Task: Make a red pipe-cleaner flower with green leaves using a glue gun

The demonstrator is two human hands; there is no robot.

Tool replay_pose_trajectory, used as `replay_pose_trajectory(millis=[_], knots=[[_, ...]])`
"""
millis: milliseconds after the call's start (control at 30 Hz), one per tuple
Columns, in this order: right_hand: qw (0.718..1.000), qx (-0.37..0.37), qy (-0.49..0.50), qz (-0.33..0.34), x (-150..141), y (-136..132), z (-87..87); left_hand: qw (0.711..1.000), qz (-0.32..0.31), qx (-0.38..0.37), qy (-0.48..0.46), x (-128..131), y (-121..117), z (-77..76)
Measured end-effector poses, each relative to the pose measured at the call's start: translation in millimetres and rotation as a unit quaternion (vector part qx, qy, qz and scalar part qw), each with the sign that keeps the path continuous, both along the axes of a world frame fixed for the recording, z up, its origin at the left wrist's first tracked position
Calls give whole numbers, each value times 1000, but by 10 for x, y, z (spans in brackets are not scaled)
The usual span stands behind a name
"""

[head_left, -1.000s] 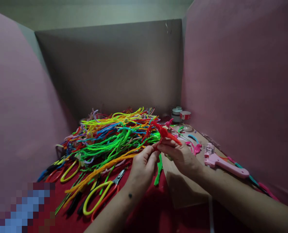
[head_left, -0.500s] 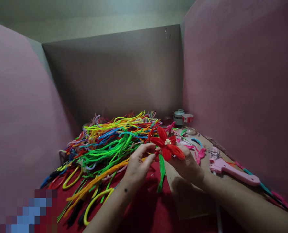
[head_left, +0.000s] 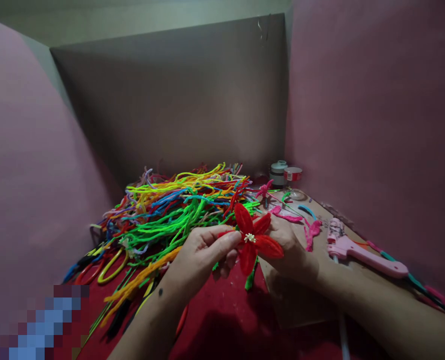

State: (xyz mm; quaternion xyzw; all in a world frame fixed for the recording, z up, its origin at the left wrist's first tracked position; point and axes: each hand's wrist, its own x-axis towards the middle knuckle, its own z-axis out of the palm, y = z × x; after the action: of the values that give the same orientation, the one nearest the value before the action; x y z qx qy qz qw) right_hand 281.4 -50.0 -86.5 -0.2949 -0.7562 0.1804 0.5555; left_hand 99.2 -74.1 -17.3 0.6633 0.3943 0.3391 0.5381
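A red pipe-cleaner flower [head_left: 259,245] with a cream stamen centre faces me, held between both hands. My left hand [head_left: 210,250] pinches its left petal between thumb and fingers. Behind the flower, my right hand [head_left: 286,245] is closed, its fingers mostly hidden by the petals; it seems to grip the flower from the back or by the stem. A green leaf [head_left: 251,279] hangs below the red petals.
A heap of coloured pipe cleaners [head_left: 177,210] lies behind my left hand, with yellow-handled scissors [head_left: 113,267] at its front. Right of my hands, a pink glue gun [head_left: 365,252] rests on a board [head_left: 293,300]. Pink pieces [head_left: 312,234], a jar [head_left: 278,172] and a tape roll [head_left: 293,174] sit farther back.
My left hand has moved onto the left petal, its thumb now over the petal. The flower has turned to face me more and sits a little lower. The view has tilted slightly.
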Motion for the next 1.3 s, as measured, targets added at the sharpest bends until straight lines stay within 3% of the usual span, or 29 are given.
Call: replay_pose_trajectory(millis=[100, 233, 367, 467, 567, 700, 1033, 1300], knots=[[993, 81, -70, -40, -31, -76, 71, 995, -40, -49, -75, -3, 4, -38], [995, 93, -34, -30, -63, -191, 161, 967, -84, -141, -195, 11, 12, -101], [992, 110, -25, -51, -49, -213, 161, 948, -90, -176, -248, 28, 23, -156], [987, 121, -38, -98, -18, -164, 122, 952, -113, -184, -217, 29, 27, -191], [982, 121, -68, -128, 5, -109, 92, 973, -127, -139, -131, 43, -5, -203], [988, 101, -49, -105, -5, -90, 98, 987, -102, -94, -87, 86, -64, -186], [995, -9, 91, -38, -92, -220, 100, 979, -168, -44, -105, 136, -6, -251], [993, 96, 26, -56, -57, -160, 107, 984, -166, -22, -61, 75, -10, -109]])
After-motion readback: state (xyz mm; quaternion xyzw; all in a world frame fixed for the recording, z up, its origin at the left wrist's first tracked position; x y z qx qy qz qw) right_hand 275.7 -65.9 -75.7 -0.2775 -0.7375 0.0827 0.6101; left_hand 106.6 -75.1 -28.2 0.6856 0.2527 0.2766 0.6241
